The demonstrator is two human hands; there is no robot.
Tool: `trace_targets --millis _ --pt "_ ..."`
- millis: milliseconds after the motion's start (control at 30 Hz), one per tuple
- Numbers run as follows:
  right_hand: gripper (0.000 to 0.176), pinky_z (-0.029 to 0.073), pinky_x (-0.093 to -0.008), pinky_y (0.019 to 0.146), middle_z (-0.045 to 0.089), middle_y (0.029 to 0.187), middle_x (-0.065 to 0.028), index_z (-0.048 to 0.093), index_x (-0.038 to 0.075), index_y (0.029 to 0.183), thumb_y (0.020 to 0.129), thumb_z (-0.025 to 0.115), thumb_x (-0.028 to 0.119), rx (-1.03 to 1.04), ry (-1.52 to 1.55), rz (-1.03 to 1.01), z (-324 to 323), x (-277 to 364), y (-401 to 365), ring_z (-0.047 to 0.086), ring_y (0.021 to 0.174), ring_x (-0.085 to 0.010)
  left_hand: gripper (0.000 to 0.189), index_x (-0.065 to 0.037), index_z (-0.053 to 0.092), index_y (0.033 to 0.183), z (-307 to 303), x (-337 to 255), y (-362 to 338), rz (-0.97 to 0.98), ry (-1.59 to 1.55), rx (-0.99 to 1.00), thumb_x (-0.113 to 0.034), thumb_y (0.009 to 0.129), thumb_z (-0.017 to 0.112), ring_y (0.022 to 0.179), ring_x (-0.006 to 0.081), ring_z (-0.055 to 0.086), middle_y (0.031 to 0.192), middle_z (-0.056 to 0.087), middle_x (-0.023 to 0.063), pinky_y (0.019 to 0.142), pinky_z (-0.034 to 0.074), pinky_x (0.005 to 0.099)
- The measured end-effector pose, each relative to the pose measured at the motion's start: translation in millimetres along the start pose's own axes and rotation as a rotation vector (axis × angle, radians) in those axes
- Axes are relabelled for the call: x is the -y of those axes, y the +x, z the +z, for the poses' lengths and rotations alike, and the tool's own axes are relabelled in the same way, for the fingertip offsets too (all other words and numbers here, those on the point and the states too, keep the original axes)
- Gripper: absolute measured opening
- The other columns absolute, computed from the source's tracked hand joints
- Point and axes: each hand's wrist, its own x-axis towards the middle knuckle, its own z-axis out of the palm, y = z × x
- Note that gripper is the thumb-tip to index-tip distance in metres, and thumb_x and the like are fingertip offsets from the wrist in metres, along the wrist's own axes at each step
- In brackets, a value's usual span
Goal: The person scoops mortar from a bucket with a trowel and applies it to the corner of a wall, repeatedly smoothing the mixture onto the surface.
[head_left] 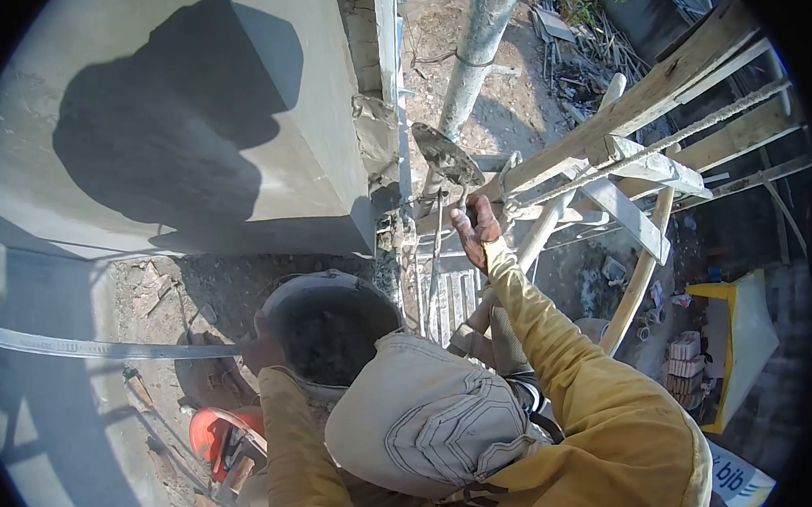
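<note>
My right hand (477,226) is closed around the handle of a trowel (446,155), whose blade points up and left beside the wooden scaffold. My left hand (263,344), in shadow, grips the end of a long metal strip (105,348) that reaches to the left edge. Against that hand stands a round bucket (331,281) with dark grey material (323,342) inside. A pale cap (425,410) and yellow sleeves show in the lower middle.
A smooth grey plastered block (305,129) rises at the upper left. Wooden poles (620,110) and a rope form scaffolding on the right, with a metal pole (482,49) behind. An orange container (215,437) holding tools sits lower left. Ground with debris lies far below.
</note>
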Motion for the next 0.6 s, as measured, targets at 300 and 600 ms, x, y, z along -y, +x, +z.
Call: trace_targets --millis 300,600 --pt "0.037 0.047 -0.0424 0.083 0.061 0.097 -0.0209 0.05 0.002 0.11 0.086 0.062 0.029 0.231 -0.509 -0.143 -52.0 59.3 3.9 0.059 0.096 -0.0368 0.087 0.014 0.053 0.118 -5.3 -21.6 -11.7 -0.004 -0.037 0.011 -0.065 0.081 0.051 0.113 0.0393 0.054 0.116 0.057 0.0304 0.097 0.041 0.0435" --pt "0.034 0.047 -0.0429 0.081 0.06 0.094 -0.0181 0.053 0.003 0.108 0.084 0.061 0.025 -0.026 -0.624 -0.125 -76.4 156.9 -1.3 0.06 0.093 -0.0355 0.085 0.007 0.055 0.121 -0.6 -19.1 -8.8 -0.002 -0.017 0.045 -0.068 0.081 0.047 0.115 0.0378 0.053 0.12 0.057 0.0254 0.097 0.041 0.0444"
